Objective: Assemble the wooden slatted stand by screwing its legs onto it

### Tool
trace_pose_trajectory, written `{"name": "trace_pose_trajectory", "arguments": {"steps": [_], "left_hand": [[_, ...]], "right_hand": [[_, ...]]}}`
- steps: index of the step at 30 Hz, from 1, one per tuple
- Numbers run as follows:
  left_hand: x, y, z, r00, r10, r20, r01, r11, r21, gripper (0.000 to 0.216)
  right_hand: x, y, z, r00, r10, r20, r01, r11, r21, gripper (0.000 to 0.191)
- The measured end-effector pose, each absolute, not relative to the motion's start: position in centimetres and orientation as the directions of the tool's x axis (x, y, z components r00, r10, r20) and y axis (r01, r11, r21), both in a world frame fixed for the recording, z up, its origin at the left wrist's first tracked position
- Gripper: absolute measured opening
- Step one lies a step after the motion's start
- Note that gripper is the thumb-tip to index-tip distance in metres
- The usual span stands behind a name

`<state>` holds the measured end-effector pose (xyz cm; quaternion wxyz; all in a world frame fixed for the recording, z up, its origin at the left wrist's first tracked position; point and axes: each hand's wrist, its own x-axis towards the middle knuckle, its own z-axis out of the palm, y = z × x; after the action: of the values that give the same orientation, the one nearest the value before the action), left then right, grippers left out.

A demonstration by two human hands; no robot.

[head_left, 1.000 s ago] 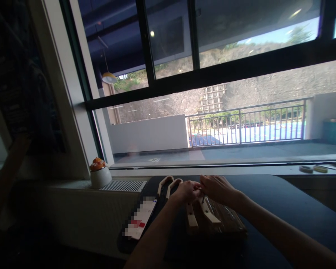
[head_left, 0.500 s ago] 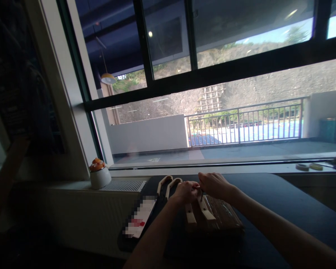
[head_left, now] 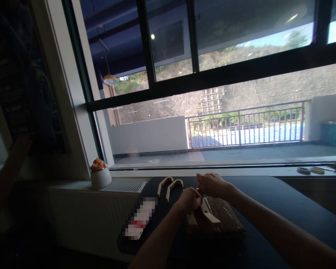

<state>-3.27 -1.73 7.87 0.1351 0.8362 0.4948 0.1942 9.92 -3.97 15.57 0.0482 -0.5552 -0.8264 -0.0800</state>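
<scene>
My left hand (head_left: 188, 200) is curled closed over the far end of a pale wooden strip (head_left: 192, 220) that lies on a brown wooden block (head_left: 225, 220). My right hand (head_left: 211, 185) is pinched shut just behind it, on a small dark tool whose tip points down by a second pale strip (head_left: 210, 213). What the tool is cannot be made out. Two curved pale wooden pieces (head_left: 169, 185) lie on the dark mat (head_left: 268, 201) to the left of my hands.
A blurred white card (head_left: 140, 223) lies at the mat's left edge. A small white pot with an orange lid (head_left: 99, 175) stands on the sill by a vent grille (head_left: 123, 186). Tape rolls (head_left: 310, 170) sit far right. A large window fills the back.
My left hand has slid a little nearer along the strip, and my right hand has shifted slightly. The view has dipped a bit.
</scene>
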Motion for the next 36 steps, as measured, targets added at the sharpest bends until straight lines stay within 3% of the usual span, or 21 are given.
{"name": "trace_pose_trajectory", "arguments": {"steps": [8, 16, 26, 36], "left_hand": [[-3.8, -1.3, 7.8, 0.483, 0.86, 0.165, 0.725, -0.498, 0.476, 0.02], [-3.0, -1.5, 7.1, 0.376, 0.905, 0.201, 0.743, -0.424, 0.519, 0.021], [-2.9, -1.8, 7.7, 0.322, 0.933, 0.161, 0.753, -0.355, 0.554, 0.02], [-2.7, -2.1, 8.5, 0.31, 0.947, 0.081, 0.757, -0.297, 0.582, 0.028]], "right_hand": [[9.3, -4.0, 15.6, -0.367, 0.915, 0.168, 0.93, 0.364, 0.047, 0.024], [9.1, -3.8, 15.2, -0.385, 0.907, 0.171, 0.922, 0.388, 0.021, 0.026], [11.1, -2.8, 16.6, -0.519, 0.834, 0.188, 0.836, 0.541, -0.091, 0.023], [11.2, -2.6, 16.2, -0.472, 0.849, 0.237, 0.868, 0.494, -0.043, 0.024]]}}
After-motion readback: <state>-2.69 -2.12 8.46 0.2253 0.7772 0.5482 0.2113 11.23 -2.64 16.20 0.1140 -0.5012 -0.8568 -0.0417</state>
